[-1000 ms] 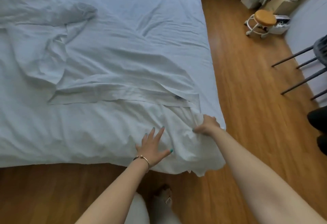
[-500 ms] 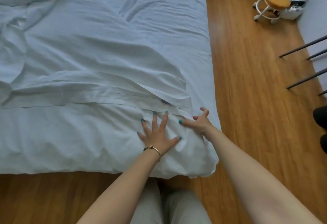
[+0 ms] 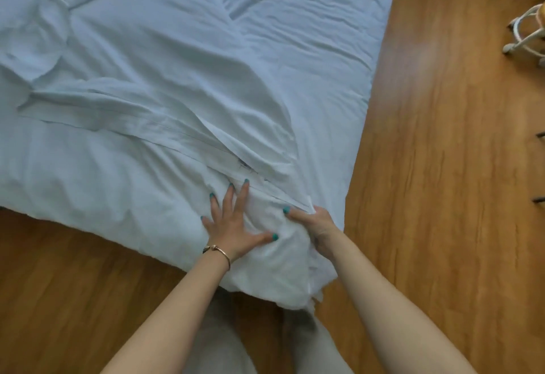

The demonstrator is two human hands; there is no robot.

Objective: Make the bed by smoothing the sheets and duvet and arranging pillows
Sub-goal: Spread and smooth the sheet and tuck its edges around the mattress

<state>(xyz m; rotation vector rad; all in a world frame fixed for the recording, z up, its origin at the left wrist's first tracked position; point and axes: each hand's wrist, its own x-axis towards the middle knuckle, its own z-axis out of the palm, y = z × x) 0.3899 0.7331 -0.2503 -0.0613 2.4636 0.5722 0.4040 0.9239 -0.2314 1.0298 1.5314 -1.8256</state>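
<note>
Left hand flat, fingers spread, now pressing duvet at bed's near corner; right hand has re-gripped the corner edge (fingers hidden). Corner flattening; upper sheet still rumpled.

Hands on duvet corner, seemingly.

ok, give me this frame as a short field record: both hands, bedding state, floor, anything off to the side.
left hand: left hand flat, fingers spread, pressing on the white duvet near the bed corner
right hand: right hand grips a bunched fold at the duvet's corner edge
bedding: pale blue wrinkled sheet lies creased, its folded edge overlapping the duvet
wrist: gold bracelet on the left wrist
floor: brown wood-plank floor
side: white-framed stool, partly cut off at the right edge
</note>
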